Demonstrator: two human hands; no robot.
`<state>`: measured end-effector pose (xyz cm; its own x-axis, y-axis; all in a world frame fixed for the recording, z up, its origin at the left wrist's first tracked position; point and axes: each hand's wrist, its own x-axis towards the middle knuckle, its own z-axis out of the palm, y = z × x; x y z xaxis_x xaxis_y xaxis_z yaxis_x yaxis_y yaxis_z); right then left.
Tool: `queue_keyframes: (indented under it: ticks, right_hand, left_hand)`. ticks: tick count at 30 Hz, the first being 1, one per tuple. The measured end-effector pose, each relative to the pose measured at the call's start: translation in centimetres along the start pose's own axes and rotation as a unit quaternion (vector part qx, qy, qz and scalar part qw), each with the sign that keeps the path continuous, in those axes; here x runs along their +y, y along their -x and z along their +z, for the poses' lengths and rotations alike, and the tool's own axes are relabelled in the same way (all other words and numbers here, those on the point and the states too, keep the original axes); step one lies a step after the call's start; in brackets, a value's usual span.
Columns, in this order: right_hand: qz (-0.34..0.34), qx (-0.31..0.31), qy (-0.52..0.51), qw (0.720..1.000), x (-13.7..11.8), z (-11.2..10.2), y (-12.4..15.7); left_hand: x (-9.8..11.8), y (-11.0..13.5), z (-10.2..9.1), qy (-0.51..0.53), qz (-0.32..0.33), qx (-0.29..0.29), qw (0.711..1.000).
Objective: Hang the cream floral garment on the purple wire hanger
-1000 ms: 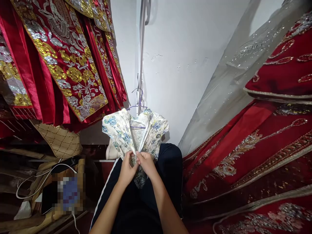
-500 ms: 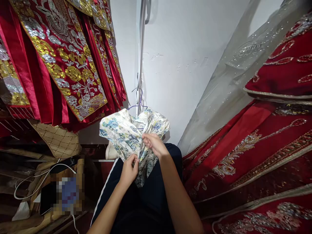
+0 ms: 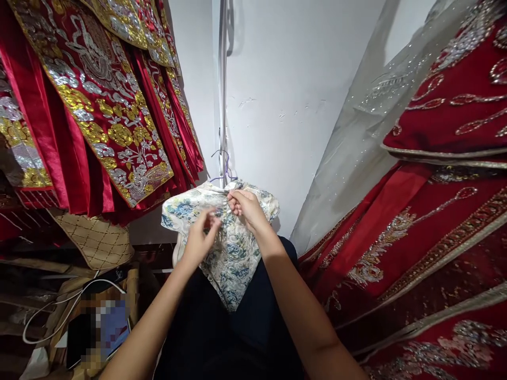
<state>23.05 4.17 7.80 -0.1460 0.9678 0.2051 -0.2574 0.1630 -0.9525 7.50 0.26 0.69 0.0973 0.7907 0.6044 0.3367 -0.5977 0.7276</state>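
Note:
A white short-sleeved blouse (image 3: pixel 235 253) with blue and yellow floral print hangs in front of me, its lower point over my dark-trousered lap. Its neck is on a thin purple hanger (image 3: pixel 227 168). My right hand (image 3: pixel 244 207) is closed in a pinch at the top of the blouse's front, just under the neckline; any small part between the fingertips is hidden. My left hand (image 3: pixel 203 235) is over the blouse's left half, thumb and fingers apart and somewhat blurred, holding nothing. A straight seam runs down the middle of the front, its two sides together.
Red gowns with gold and silver sequins (image 3: pixel 119 134) hang at left, beaded red gowns (image 3: pixel 428 221) and a sheer glittery fabric (image 3: pixel 336 153) at right. A metal pole (image 3: pixel 222 79) stands against the white wall. A wooden stand (image 3: pixel 39 264) at lower left bears a white cable (image 3: pixel 26 322).
My right hand has moved up the front to the neckline, and the bunched front now lies straight and together. My left hand has let go of the lower front and risen.

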Motion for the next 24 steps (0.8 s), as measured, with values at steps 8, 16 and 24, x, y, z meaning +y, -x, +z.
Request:
queue_keyframes:
  ticks: [8,16,24]
  right_hand:
    - [-0.040,0.009,0.069,0.997,2.6,-0.3,0.4]
    - [-0.099,0.045,0.106,0.988,4.4,0.3,-0.2]
    - [-0.044,0.087,0.224,0.970,7.0,-1.4,-0.8]
  left_hand:
    - [3.1,-8.2,-0.9,-0.258,0.138,-0.022,0.956]
    - [2.4,-7.9,-2.6,-0.235,0.146,-0.091,0.957]
    - [2.2,-9.4,-4.7,-0.205,0.137,0.074,0.966]
